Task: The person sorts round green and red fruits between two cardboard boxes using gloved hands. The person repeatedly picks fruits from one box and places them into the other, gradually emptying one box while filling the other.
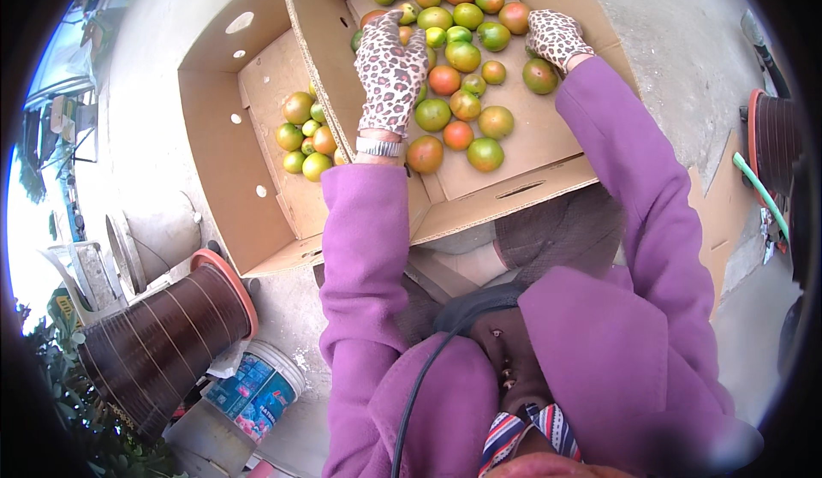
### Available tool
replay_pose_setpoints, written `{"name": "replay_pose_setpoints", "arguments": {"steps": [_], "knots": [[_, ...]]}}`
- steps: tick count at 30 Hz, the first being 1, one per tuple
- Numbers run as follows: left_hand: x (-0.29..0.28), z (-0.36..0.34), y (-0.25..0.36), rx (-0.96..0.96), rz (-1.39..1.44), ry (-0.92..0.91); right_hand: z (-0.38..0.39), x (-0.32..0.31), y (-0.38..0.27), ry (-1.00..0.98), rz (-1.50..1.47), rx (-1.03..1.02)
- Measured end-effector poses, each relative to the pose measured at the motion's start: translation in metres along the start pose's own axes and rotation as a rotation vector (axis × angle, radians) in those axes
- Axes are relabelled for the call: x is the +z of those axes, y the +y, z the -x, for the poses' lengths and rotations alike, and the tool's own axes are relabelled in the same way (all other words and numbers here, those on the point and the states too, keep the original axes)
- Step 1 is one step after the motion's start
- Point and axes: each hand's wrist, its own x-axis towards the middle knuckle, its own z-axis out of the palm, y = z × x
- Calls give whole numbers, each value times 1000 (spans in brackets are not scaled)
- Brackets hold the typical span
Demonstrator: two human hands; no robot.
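My left hand (390, 74), in a leopard-print glove, reaches into the right-hand cardboard box (535, 148). Its thumb and fingers curve around an orange tomato (405, 35) among the loose ones. My right hand (558, 38), gloved alike, is at the box's right side. Those fingers are curled down and closed, and what they may hold is hidden. Just below them lies a green-red tomato (539, 76); an orange one (514, 17) sits beside the fingertips. Several green, orange and red tomatoes are spread over the box floor between both hands.
Left of it, a second cardboard box (227, 127) has a small pile of tomatoes (301, 135) by the shared wall. Below stand a dark ribbed basket (167, 345) lying tilted, a printed bucket (257, 388) and a whitish bucket (158, 238). Another dark basket (775, 131) is at far right.
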Motion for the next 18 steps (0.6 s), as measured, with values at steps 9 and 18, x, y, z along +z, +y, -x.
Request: {"name": "replay_pose_setpoints", "arguments": {"steps": [9, 18], "knots": [[-2, -5, 3, -35, 47, -79, 4, 12, -19, -82, 99, 130], [-8, -9, 10, -334, 470, -248, 20, -50, -47, 107, -337, -82]]}}
